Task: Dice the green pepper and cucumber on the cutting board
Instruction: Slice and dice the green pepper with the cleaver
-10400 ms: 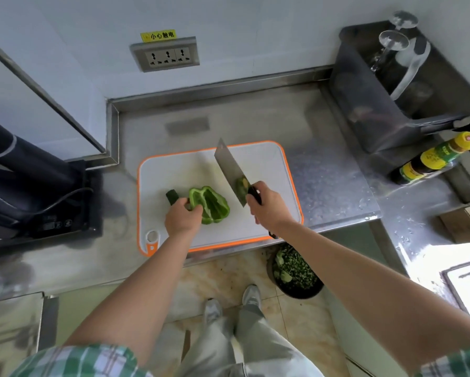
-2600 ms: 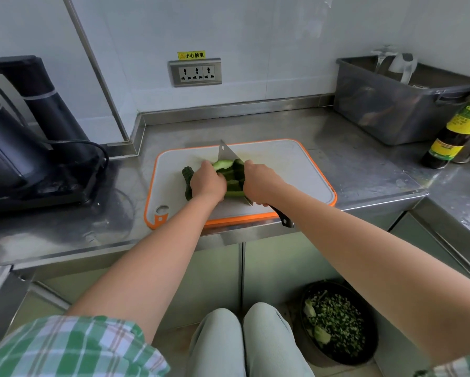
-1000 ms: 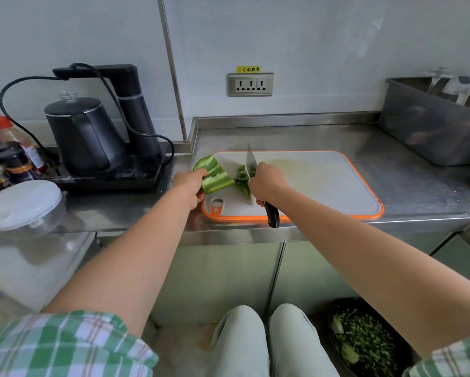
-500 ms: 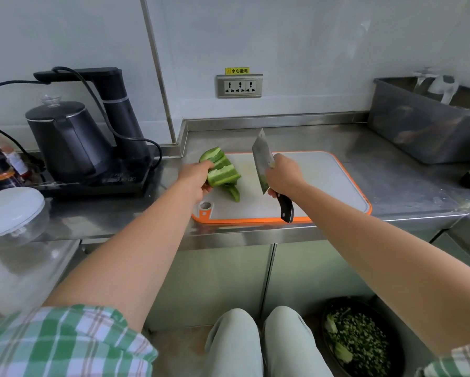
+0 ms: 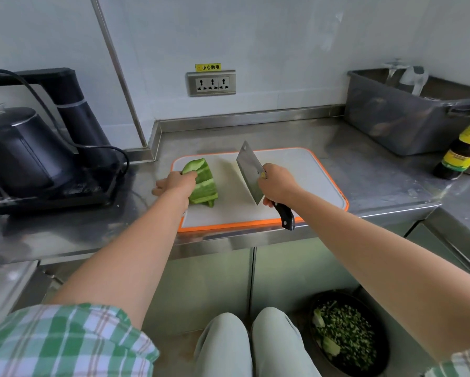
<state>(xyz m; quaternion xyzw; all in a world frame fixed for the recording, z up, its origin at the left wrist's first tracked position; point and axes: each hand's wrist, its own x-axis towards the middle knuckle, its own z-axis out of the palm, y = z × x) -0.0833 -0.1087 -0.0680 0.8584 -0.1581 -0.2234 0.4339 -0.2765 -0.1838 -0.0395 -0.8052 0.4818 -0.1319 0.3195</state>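
A white cutting board [image 5: 296,170] with an orange rim lies on the steel counter. At its left end lie green pepper pieces [image 5: 204,183], stacked in strips with pale inner sides up. My left hand [image 5: 174,185] rests against their left side, with its thumb on the top piece. My right hand [image 5: 276,185] grips the black handle of a cleaver [image 5: 249,171], whose blade is lifted above the middle of the board, tip pointing away. I see no cucumber.
A black electric kettle [image 5: 21,151] on its base with a cord stands left of the board. At the right are a grey tub [image 5: 408,118] and a dark sauce bottle [image 5: 462,151]. On the floor below sits a black bowl of chopped greens [image 5: 348,336].
My left hand has set the pepper pieces down on the board's left end. My right hand has lifted the cleaver and moved it right, away from the pepper.
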